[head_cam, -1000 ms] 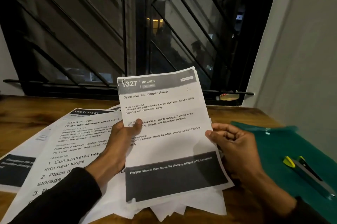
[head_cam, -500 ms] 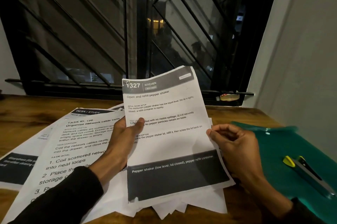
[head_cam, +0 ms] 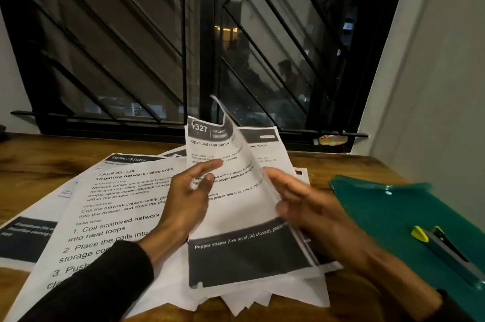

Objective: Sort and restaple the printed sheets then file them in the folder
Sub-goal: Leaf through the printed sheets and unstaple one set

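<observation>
While the left hand (head_cam: 187, 198) pinches the printed sheets (head_cam: 236, 216) in its grip, the blurred right hand (head_cam: 301, 203) lies spread beside them.

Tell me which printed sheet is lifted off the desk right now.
The 1327 KITCHEN pepper shaker sheet, between both hands, its right edge curling up. The DESK/STUDY network cable sheet and the others lie flat on the desk.

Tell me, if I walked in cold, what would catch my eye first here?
First, the printed sheet headed 1327 Kitchen, held up at the middle of the wooden table, its right edge curling up between the left hand and the blurred right hand. Next, the teal folder at the right with a yellow-tipped stapler lying on it. Loose pages fan out on the left below a dark barred window.
</observation>
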A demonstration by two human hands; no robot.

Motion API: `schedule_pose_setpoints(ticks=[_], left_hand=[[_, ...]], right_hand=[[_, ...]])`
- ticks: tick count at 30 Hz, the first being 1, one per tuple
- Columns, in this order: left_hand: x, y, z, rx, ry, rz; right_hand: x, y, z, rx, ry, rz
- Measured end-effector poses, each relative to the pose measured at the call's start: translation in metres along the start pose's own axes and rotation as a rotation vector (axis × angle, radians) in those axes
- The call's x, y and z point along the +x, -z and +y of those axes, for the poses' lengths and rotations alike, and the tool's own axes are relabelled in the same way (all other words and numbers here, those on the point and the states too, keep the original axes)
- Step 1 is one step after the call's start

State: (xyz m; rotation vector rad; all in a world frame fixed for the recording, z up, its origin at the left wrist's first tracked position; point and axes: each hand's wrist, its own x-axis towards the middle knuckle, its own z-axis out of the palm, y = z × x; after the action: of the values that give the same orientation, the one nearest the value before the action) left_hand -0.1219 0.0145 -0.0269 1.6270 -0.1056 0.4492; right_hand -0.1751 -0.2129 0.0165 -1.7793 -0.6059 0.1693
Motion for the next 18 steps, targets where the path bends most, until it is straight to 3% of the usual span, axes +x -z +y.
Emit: schedule_pose_setpoints(ticks=[5,11,13,15,18], left_hand=[[-0.003,-0.002,0.013,-0.222,0.170,0.036],[-0.004,-0.004,0.024,-0.342,0.253,0.040],[-0.003,-0.004,0.022,-0.343,0.253,0.057],[-0.002,-0.004,0.022,-0.384,0.250,0.070],[-0.002,-0.004,0.022,-0.423,0.249,0.091]], right_hand=[[0.000,-0.031,0.009,-0.557,-0.051,-0.178],[0.001,-0.038,0.015,-0.663,-0.029,-0.200],[0.003,-0.035,0.013,-0.554,0.012,-0.082],[0.007,-0.024,0.018,-0.464,0.019,0.157],[0.014,0.002,0.029,-0.655,-0.082,0.434]])
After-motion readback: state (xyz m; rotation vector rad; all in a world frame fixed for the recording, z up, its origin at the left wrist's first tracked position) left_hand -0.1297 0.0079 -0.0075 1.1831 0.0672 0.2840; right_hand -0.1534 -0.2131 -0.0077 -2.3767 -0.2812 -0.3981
